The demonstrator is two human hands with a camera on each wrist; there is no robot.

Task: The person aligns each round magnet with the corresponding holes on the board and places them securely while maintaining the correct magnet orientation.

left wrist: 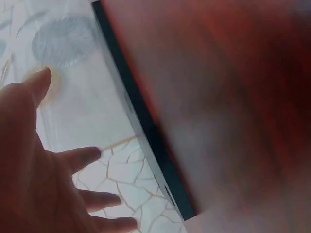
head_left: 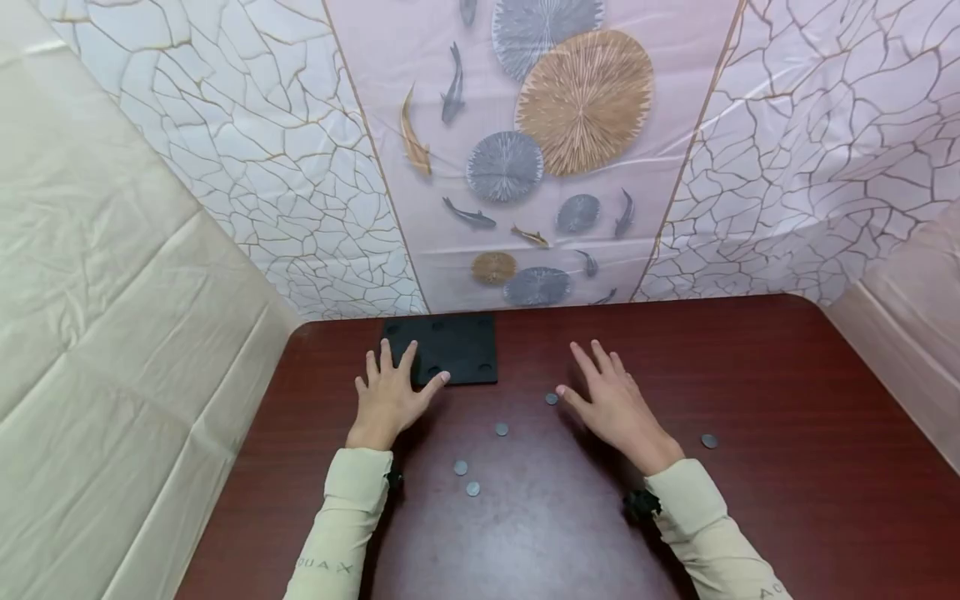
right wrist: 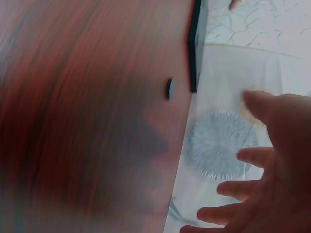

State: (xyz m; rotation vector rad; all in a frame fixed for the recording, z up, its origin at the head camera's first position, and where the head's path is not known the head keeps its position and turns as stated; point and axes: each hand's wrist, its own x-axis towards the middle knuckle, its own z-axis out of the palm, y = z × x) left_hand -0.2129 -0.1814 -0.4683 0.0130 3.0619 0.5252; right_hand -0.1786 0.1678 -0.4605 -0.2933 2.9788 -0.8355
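My left hand (head_left: 386,404) is spread with straight fingers over the near left part of a flat black board (head_left: 468,350). That board has several round recesses and lies at the table's far edge. It appears edge-on in the left wrist view, apart from the left hand (left wrist: 43,179). My right hand (head_left: 618,408) is held above the table, fingers extended, holding nothing. Just by its thumb tip lies a small grey coin-like disc (head_left: 551,399), which stands out dark in the right wrist view. Another such disc (head_left: 502,429) lies between the hands.
Two more grey discs lie close together nearer to me, a farther one (head_left: 461,468) and a nearer one (head_left: 472,489). A single disc (head_left: 708,441) is out to the right. The dark red table (head_left: 825,500) meets a patterned cloth backdrop (head_left: 300,167) and a pale cloth side (head_left: 112,333).
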